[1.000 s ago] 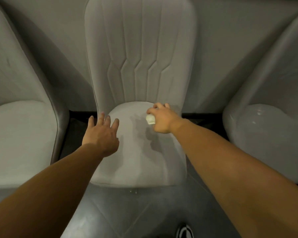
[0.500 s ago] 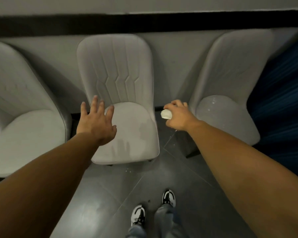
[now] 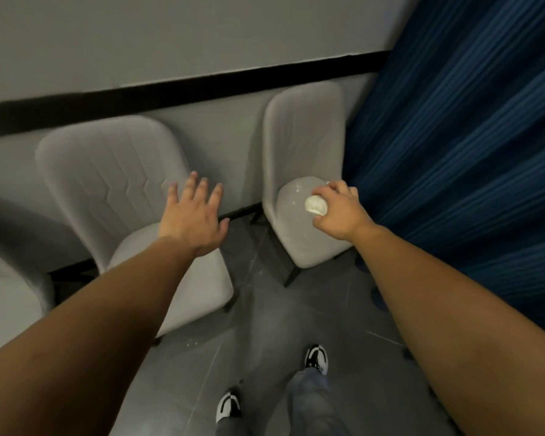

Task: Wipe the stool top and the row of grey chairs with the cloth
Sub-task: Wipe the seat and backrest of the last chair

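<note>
Cloth (image 3: 316,205), a small white wad, sits balled in our right hand (image 3: 340,212), fingers curled tight round it, held over the seat of the end chair (image 3: 302,184) beside the blue curtain (image 3: 469,152). We can't tell if the wad touches the seat. Pale specks show on that seat, so we judge this chair is the one in hand. Left hand (image 3: 194,220) is spread wide, holding nothing, above the middle chair (image 3: 114,171). A third chair (image 3: 7,297) shows at the left edge; no stool in view. Next move calls for pressing the cloth flat on the seat and sweeping across, then up the backrest. Grey floor (image 3: 265,309) and shoes (image 3: 317,357) below.
</note>
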A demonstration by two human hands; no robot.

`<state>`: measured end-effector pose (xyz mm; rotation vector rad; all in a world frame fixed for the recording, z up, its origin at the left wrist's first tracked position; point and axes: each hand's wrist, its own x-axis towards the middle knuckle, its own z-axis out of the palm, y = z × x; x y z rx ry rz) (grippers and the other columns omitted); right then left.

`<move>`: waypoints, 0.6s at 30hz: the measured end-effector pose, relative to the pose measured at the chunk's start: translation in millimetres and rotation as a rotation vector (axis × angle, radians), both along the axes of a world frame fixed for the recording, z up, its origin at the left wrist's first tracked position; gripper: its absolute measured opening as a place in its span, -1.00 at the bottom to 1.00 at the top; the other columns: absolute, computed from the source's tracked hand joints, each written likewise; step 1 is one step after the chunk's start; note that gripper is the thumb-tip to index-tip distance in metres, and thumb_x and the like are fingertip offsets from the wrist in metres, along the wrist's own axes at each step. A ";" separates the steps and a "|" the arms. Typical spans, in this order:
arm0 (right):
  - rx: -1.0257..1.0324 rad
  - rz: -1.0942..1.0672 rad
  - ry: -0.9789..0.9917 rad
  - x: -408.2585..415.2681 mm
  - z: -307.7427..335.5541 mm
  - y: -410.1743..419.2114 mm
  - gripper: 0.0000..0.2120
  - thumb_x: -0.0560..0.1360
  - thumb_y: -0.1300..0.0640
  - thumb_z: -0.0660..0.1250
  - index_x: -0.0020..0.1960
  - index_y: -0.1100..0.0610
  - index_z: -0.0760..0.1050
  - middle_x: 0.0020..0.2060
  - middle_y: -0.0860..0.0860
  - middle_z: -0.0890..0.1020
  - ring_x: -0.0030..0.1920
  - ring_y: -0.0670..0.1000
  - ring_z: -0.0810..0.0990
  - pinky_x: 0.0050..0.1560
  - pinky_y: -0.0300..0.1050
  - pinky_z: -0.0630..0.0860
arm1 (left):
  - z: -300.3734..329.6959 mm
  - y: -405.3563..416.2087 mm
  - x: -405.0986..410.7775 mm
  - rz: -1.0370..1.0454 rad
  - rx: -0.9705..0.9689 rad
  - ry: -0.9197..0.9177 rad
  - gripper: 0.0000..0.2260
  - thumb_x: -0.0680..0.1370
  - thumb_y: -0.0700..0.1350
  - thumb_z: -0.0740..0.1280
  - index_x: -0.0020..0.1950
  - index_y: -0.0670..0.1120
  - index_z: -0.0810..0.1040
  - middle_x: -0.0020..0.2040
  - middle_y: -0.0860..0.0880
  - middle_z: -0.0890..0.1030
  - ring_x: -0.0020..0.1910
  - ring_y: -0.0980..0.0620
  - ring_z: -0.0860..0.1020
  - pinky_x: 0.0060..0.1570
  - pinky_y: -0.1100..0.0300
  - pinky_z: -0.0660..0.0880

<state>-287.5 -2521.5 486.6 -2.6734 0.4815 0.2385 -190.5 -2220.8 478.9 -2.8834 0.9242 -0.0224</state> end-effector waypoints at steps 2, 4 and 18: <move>-0.007 -0.058 -0.019 -11.6 6.5 -24.5 -0.40 0.42 0.03 0.40 0.44 -0.08 0.35 0.34 -0.01 0.29 0.31 0.11 0.20 0.29 -0.09 0.24 | -1.4 -22.9 -1.1 -0.036 0.010 0.008 -0.33 0.57 0.25 0.04 0.59 -0.05 0.05 0.56 -0.17 0.15 0.55 -0.18 -0.05 0.45 -0.23 -0.02; -0.002 -0.089 -0.033 -22.3 9.3 -48.5 -0.40 0.41 0.02 0.40 0.43 -0.08 0.35 0.32 0.00 0.28 0.29 0.10 0.20 0.25 -0.09 0.25 | -2.5 -47.7 -0.2 -0.052 0.010 0.022 -0.33 0.56 0.26 0.03 0.59 -0.04 0.05 0.56 -0.16 0.16 0.55 -0.17 -0.03 0.46 -0.21 -0.01; 0.148 0.094 -0.056 -5.6 -30.7 -243.0 -0.40 0.40 0.02 0.42 0.42 -0.06 0.38 0.35 -0.03 0.28 0.31 0.07 0.19 0.31 -0.06 0.28 | -17.3 -250.2 -29.0 0.085 0.027 0.171 -0.37 0.51 0.32 0.01 0.48 0.03 0.25 0.37 -0.07 0.47 0.35 -0.13 0.40 0.28 -0.10 0.34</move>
